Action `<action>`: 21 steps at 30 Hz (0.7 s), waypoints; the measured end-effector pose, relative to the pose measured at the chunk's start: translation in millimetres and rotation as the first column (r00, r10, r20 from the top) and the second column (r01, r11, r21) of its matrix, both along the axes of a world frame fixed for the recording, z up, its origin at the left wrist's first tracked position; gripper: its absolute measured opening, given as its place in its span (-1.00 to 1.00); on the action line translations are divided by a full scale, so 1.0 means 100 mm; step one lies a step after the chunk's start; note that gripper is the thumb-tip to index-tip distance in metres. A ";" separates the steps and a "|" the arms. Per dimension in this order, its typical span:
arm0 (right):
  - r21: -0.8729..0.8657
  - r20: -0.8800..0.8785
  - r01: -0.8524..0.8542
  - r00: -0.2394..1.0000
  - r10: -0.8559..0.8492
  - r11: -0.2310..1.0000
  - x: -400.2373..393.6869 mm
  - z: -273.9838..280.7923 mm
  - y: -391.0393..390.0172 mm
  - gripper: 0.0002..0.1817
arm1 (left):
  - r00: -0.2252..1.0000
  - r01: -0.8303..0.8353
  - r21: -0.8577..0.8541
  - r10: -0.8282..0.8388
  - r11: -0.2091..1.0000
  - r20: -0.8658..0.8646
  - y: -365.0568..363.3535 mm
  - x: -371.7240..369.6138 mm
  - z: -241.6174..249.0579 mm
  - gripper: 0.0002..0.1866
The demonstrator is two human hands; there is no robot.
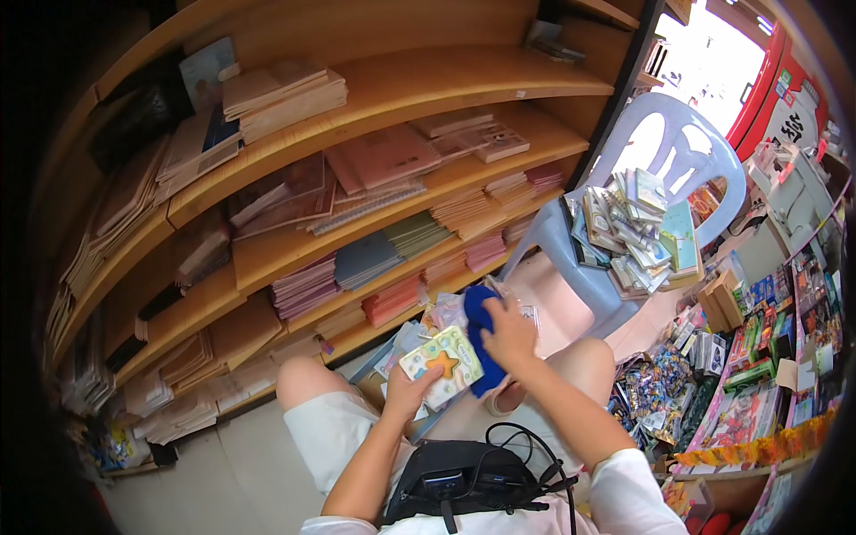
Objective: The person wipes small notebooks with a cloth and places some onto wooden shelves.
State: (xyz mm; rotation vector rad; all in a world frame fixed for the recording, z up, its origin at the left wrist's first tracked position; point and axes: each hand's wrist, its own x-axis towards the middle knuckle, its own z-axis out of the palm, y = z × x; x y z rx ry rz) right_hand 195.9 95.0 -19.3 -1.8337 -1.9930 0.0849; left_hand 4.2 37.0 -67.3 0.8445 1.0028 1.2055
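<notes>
My left hand [412, 392] grips a small pale green and yellow notebook [462, 346] by its lower left edge; an orange star decorates its cover. In my right hand [510, 336] is a bunched blue cloth [481, 349], its folds hanging beside the notebook's right edge. Beneath both hands, between my knees, several packaged paper items [446, 312] lie in a low box [366, 355], partly hidden by the notebook and my arms.
Wooden shelves [428, 76] with stacked notebooks [392, 160] stand ahead and left. A light blue plastic chair [571, 276] at right carries a pile of small notebooks [629, 227]. Packaged goods [655, 392] crowd my right side. A black waist bag [464, 477] with cables rests on my lap.
</notes>
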 end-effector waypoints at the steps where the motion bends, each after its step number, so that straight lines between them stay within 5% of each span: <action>1: -0.027 0.026 0.057 0.998 -0.057 0.998 0.15 -0.02 0.04 -0.52 | 0.997 -0.010 -0.021 0.012 1.000 0.080 0.01 -0.02 0.04 -0.70; 4: 0.060 -0.089 0.140 0.987 -0.134 0.988 0.37 0.19 0.02 -0.55 | 0.963 -0.024 -0.087 0.047 0.996 0.266 0.07 -0.08 0.05 -0.61; 7: 0.198 -0.152 0.005 0.988 0.025 0.980 0.27 0.48 -0.05 -0.47 | 0.938 -0.028 -0.098 0.060 0.995 0.341 0.09 -0.05 0.02 -0.61; 14: -0.040 0.184 -0.504 0.845 0.502 0.863 -0.34 0.43 -0.42 -0.45 | 0.944 -0.088 -0.089 0.111 0.992 0.311 0.06 -0.08 0.05 -0.63; 17: -0.111 0.098 -0.561 0.815 0.571 0.820 -0.27 0.47 -0.53 -0.49 | 0.919 -0.182 -0.084 0.200 0.980 0.341 0.05 -0.17 -0.01 -0.63; 21: -0.395 0.264 -0.521 0.725 0.636 0.757 0.06 0.32 -0.65 -0.54 | 0.780 -0.217 -0.143 0.260 0.965 0.570 0.16 -0.32 0.10 -0.55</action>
